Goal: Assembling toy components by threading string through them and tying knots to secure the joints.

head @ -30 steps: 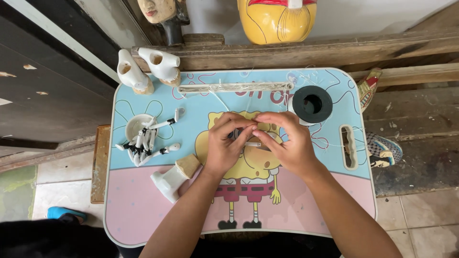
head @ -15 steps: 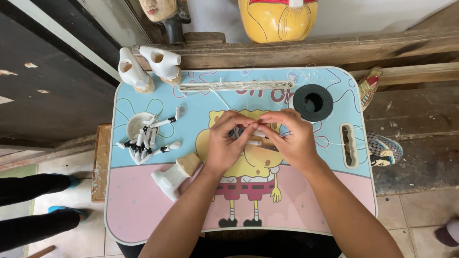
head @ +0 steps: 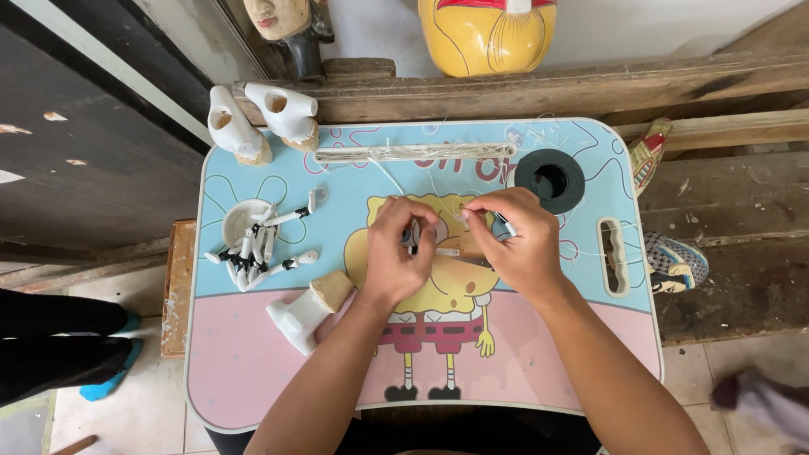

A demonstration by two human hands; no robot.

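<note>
Both hands meet over the counter [head: 253,354]: left hand [head: 396,257] and right hand [head: 514,244] pinch a small white piece [head: 447,251] between them (thread barely visible). A loosened grip could drop it among the loose pegs [head: 257,248].

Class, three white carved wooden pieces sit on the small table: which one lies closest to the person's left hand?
The white carved piece with the bare tan end, lying just left of the left hand on the pink band. The other two carved pieces stand at the table's far left corner.
</note>
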